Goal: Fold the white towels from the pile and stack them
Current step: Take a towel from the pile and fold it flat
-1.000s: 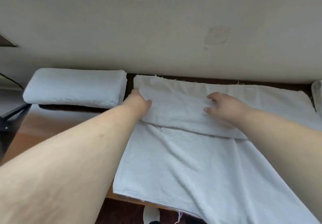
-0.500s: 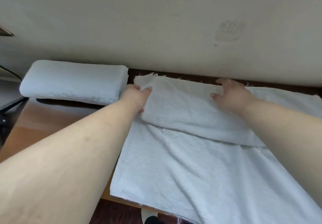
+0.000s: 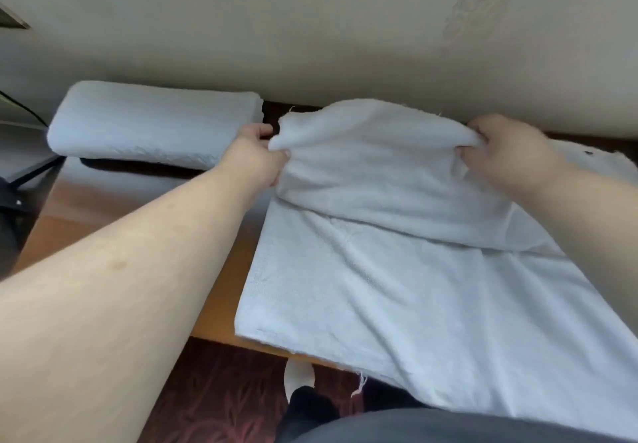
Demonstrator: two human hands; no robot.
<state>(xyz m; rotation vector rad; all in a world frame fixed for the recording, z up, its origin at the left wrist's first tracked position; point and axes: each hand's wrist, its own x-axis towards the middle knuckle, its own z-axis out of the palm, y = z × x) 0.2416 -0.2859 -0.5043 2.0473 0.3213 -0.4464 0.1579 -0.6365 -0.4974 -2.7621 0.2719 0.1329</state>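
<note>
- The left hand (image 3: 254,156) pinches the left end of the towel's (image 3: 397,270) raised far edge, thumb on top and fingers curled beneath the cloth.
- The right hand (image 3: 507,152) grips the right end of that same edge, fingers bunched around a gathered fold of cloth.
- Both hands hold the far part of the towel lifted off the table (image 3: 138,228), so it sags between them and doubles back over the flat part.
- The rest of the towel lies spread on the table, its near edge hanging over the front rim.
- A folded towel (image 3: 152,125) lies on the table's far left corner, against the wall (image 3: 310,28), just beside the left hand.
</note>
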